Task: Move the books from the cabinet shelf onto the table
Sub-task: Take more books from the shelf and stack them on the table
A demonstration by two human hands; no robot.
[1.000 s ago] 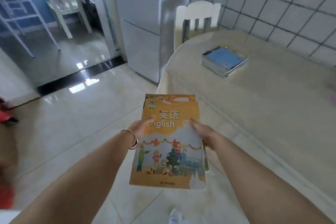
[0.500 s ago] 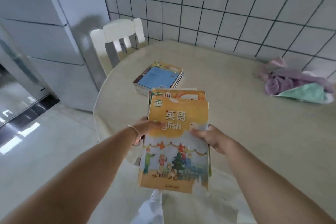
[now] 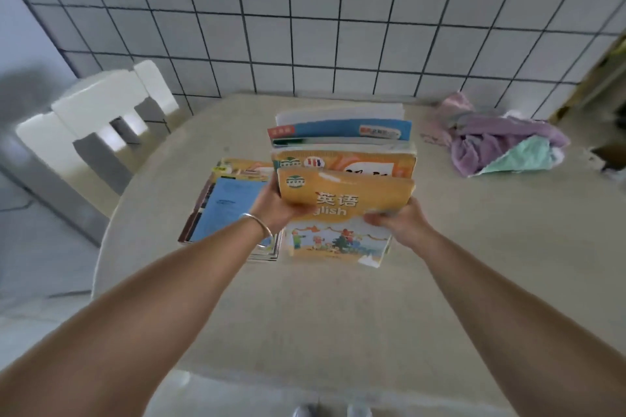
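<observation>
Both my hands hold a stack of several books [image 3: 342,186] over the beige table [image 3: 338,315]. The top book is orange with "English" and a cartoon of children on its cover. The stack fans out towards the wall, showing a blue and white cover at its far end. My left hand [image 3: 276,205], with a silver bangle at the wrist, grips the stack's left edge. My right hand [image 3: 396,220] grips its right edge, thumb on the cover. Just left of the held stack, a second pile of books [image 3: 230,206] with a blue cover on top lies flat on the table.
A crumpled purple and mint cloth [image 3: 501,142] lies at the table's far right. A white chair [image 3: 98,118] stands at the table's far left. The tiled wall [image 3: 305,27] runs behind the table. My shoes show below the near table edge.
I have stepped up to the table. The held stack has moved forward over the tabletop, beside the lying pile, and now fans out. Both hands keep their grip.
</observation>
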